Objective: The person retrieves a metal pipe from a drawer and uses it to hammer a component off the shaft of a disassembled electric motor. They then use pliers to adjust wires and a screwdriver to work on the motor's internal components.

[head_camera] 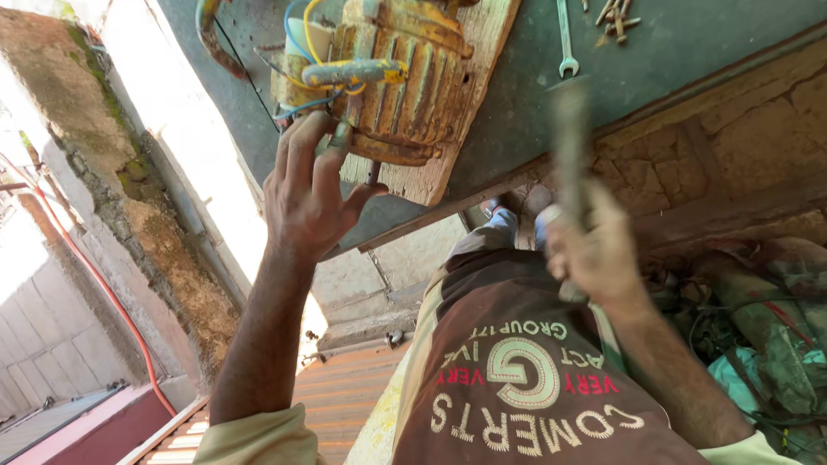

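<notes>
Motor housing (405, 82), rusty yellow and ribbed, sat on a wooden board (448, 164) at the far edge of the green bench (689, 43), with blue and yellow wires (297, 34) looping over its left end. The left hand (310, 189) was open, its fingers spread against the housing's near-left corner, pressing rather than clasping. The right hand (594, 254) was closed around a blurred tool handle (570, 146), raised to the right; what kind of tool, I could not tell. A swing from there could have glanced off the ribs onto the steadying fingers, or nicked the wires. The board overhung the bench edge, so a hard knock might have tipped it. A spanner (565, 39) and bolts (613, 17) lay farther back.
</notes>
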